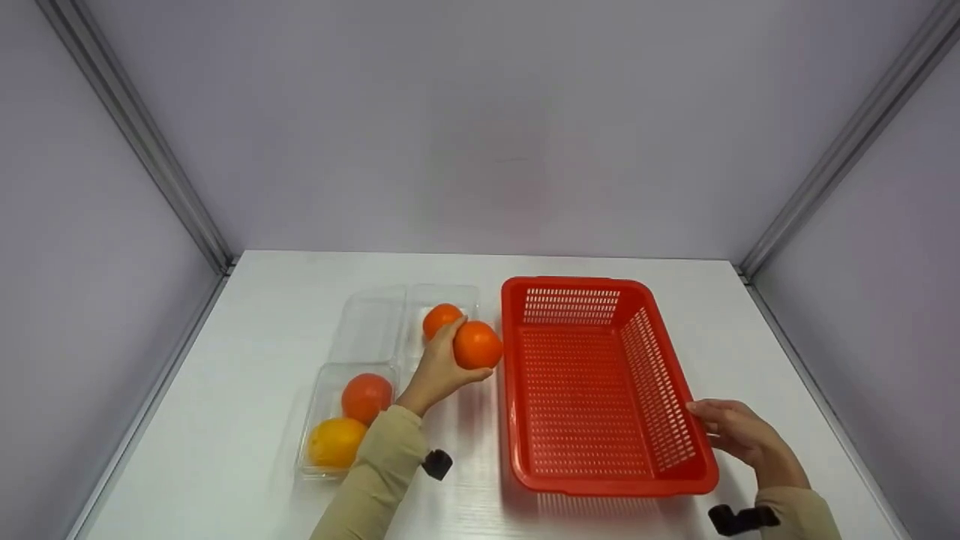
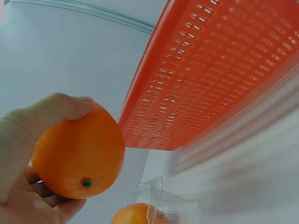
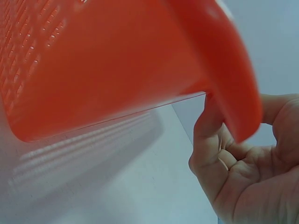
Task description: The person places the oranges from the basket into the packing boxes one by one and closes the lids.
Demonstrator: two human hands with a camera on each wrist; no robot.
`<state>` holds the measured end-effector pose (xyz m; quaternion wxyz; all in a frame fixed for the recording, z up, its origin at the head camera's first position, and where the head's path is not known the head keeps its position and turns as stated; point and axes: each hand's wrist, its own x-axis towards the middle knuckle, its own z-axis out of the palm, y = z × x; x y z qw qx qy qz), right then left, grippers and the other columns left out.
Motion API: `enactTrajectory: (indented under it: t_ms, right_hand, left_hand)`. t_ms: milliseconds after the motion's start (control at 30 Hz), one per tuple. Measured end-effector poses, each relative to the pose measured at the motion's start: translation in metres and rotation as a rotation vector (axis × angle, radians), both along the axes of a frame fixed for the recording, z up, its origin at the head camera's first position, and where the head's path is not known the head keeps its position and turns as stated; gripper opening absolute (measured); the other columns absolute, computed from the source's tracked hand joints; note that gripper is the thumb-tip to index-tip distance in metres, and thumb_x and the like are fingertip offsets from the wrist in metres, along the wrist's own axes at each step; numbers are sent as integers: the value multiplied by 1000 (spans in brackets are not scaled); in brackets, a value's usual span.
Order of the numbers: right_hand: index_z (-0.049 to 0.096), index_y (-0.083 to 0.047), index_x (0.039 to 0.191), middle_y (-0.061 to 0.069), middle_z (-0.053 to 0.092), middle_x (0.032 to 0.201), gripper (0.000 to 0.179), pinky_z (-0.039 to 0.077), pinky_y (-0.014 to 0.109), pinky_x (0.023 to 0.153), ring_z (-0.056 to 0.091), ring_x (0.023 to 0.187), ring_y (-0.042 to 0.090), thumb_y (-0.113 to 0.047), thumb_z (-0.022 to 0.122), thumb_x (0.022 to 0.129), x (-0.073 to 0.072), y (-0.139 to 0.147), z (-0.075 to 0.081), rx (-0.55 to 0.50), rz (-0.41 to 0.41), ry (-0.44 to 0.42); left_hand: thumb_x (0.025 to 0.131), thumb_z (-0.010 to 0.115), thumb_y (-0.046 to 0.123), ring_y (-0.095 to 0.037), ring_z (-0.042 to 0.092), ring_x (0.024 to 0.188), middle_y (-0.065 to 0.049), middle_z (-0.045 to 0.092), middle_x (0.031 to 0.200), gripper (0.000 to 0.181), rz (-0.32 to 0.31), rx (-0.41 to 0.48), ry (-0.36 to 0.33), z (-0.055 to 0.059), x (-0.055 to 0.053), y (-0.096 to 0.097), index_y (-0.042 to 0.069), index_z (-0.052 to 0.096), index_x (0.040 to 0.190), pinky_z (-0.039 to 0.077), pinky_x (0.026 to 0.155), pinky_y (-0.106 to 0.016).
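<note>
My left hand (image 1: 439,375) grips an orange (image 1: 478,345), thumb on one side and fingers curled under the other. The fruit is held up right beside the left rim of a red plastic basket (image 1: 512,420); its green stem spot faces the left wrist camera. On the basket's right rim, my right hand (image 1: 739,431) pinches the edge, with the thumb on the outside and a bent finger under the lip in the right wrist view. No fruit shows inside the basket. A second orange (image 1: 441,321) sits behind my left hand in a clear plastic container (image 1: 465,294).
Left of my left forearm, a clear plastic box (image 1: 315,412) holds a red-orange fruit (image 1: 367,397) and a yellow-orange fruit (image 1: 336,442). A clear lid (image 1: 367,326) lies behind it. Pale walls enclose the white table (image 1: 217,390) at the back and sides.
</note>
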<state>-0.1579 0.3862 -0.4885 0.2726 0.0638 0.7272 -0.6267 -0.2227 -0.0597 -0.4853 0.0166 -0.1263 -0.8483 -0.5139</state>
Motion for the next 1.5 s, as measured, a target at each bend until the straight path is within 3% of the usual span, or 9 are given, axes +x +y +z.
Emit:
enactTrajectory:
  t_ms: [167,467,1000,1267,1500]
  right_hand:
    - [64,-7,112,-10,72,96,29,57,27,83,68,92,7,-28,50,100,0,-1,0,-2,1,2]
    - [65,-8,110,-11,72,96,27,57,26,83,69,90,6,-27,48,100,3,-3,-3,12,12,53]
    - [64,-7,112,-13,71,91,29,57,25,80,68,87,4,-28,50,100,4,-2,-3,87,-61,52]
    - [66,-10,107,-13,71,89,25,56,24,79,67,85,3,-29,51,99,6,-4,2,100,-75,53]
    - [61,0,116,-12,69,90,36,57,24,79,67,86,4,-30,51,99,7,-5,4,143,-87,45]
  left_hand:
    - [69,84,18,-40,52,126,-21,45,145,89,22,9,-21,-1,1,-4,-1,38,143,42,106,-58]
    - [69,84,21,-40,52,124,-23,48,142,87,36,-9,4,-1,2,-11,-1,40,142,43,104,-58]
    - [70,83,17,-41,54,120,-26,49,140,86,88,-11,3,-4,3,-25,-3,40,141,44,104,-58]
    - [72,83,19,-40,53,121,-25,48,140,85,116,-4,-50,3,11,-35,-3,38,141,43,106,-57]
    - [70,83,16,-41,54,118,-26,50,137,83,117,-9,-4,7,15,-42,-4,41,138,45,103,-58]
